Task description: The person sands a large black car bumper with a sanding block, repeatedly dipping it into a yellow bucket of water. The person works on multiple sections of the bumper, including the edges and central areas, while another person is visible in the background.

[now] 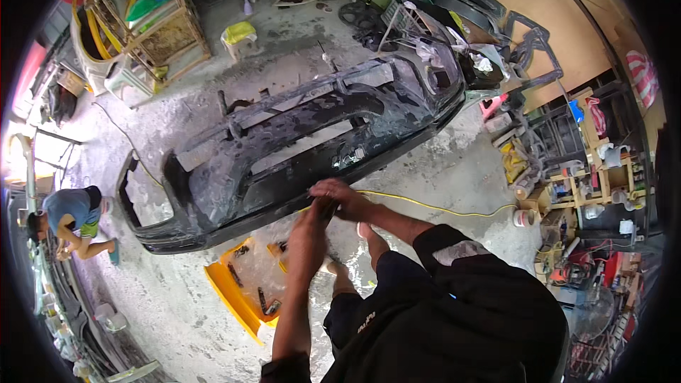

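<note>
A large black car bumper (305, 174), dull and scuffed with grey patches, lies across the middle in front of me. My hands are together just over its near edge. My left hand (310, 230) is closed, with a small dark thing (325, 208) showing by its fingers; its kind I cannot make out. Right above it, my right hand (338, 196) bends its fingers over the same spot, and what lies under them is hidden. A yellow air hose or cord (433, 206) runs over the floor from near my right hand toward the right.
Beside my feet lies a yellow panel (230, 294) with small dark parts near it. At the far left a person (74, 216) bends over other work. A stool with a yellow cloth (240, 37) stands beyond the bumper. Cluttered shelves (592, 184) and a white bucket (524, 218) are at right.
</note>
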Tool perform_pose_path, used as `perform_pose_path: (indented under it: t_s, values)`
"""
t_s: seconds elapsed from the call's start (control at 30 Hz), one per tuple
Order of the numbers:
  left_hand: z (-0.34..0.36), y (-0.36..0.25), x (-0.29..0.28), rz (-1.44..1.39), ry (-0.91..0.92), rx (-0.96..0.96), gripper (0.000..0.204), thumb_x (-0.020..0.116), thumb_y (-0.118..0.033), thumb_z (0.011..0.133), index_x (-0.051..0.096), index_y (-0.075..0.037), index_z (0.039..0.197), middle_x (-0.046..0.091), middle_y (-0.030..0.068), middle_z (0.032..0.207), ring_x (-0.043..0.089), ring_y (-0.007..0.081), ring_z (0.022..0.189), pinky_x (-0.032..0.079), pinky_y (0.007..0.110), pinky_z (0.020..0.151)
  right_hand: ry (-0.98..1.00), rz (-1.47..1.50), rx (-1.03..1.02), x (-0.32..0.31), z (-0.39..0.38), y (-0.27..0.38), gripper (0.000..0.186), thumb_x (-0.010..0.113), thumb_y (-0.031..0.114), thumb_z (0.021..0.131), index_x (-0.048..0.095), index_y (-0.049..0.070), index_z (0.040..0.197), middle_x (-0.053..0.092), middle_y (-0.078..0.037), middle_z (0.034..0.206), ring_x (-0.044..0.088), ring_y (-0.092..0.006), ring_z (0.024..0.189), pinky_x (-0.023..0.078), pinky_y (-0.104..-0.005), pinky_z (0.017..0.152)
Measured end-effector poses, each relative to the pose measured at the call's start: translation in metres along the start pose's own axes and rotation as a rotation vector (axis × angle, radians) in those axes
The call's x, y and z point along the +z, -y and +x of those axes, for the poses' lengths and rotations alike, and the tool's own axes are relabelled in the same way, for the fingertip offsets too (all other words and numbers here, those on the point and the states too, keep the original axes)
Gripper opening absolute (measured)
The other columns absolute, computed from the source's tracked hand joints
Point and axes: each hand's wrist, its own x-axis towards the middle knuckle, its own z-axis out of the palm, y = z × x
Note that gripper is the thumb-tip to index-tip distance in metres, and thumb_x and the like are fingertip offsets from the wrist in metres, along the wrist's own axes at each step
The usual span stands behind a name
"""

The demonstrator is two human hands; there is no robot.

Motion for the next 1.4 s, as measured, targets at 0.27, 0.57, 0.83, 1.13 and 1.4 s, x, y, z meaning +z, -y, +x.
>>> perform_pose_path:
  t_s: [0.27,0.57,0.83,1.13,1.4]
  values:
    - [0.003,-0.015,0.017,-0.076,-0.153,0.045,0.042,0.063,-0.012,0.102,0.059,0.001,0.142,0.069,0.0257,0.131,0.067,0.0409,0.121,0.051,0.042,0.104,-0.074,-0.612,0.226,-0.114,-0.090,-0.045,0.078,0.073,0.020,0.096,0.036,0.010,0.164,0.031,-0.012,0.172,0.022,-0.0368,0.161,0.015,-0.0544,0.130]
    - [-0.213,0.170,-0.001,0.021,-0.276,-0.652,0.040,0.064,-0.013,0.099,0.063,0.003,0.135,0.073,0.0268,0.120,0.072,0.0409,0.110,0.055,0.045,0.090,-1.022,-0.674,0.687,-0.145,-0.068,-0.155,0.085,0.055,0.042,0.109,0.016,-0.009,0.164,0.010,-0.035,0.171,0.012,-0.0516,0.159,0.019,-0.0551,0.129]
    - [-0.275,0.211,-0.003,0.148,-0.321,-0.765,0.038,0.068,-0.008,0.094,0.066,0.004,0.130,0.077,0.0223,0.103,0.075,0.0361,0.094,0.057,0.043,0.080,-0.946,-0.696,0.531,-0.031,-0.053,-0.068,0.075,0.064,0.041,0.104,0.036,0.001,0.161,0.027,-0.029,0.169,0.022,-0.0533,0.156,0.026,-0.0538,0.126]
    - [-0.256,0.256,-0.011,0.221,-0.251,-0.606,0.041,0.068,-0.010,0.095,0.065,0.005,0.132,0.077,0.0214,0.101,0.074,0.0329,0.086,0.057,0.042,0.079,-0.471,-0.586,0.450,-0.111,-0.014,-0.050,0.022,0.079,0.019,0.084,0.073,0.010,0.104,0.067,-0.011,0.105,0.067,-0.0354,0.099,0.052,-0.0497,0.088]
    - [-0.136,0.190,-0.034,0.223,-0.285,-0.305,0.046,0.062,-0.016,0.100,0.059,0.002,0.143,0.074,0.0241,0.118,0.074,0.0354,0.101,0.057,0.044,0.086,-0.703,-0.301,0.523,-0.132,-0.023,-0.053,0.017,0.082,0.015,0.074,0.076,0.007,0.088,0.075,-0.012,0.089,0.069,-0.0317,0.103,0.055,-0.0460,0.094]
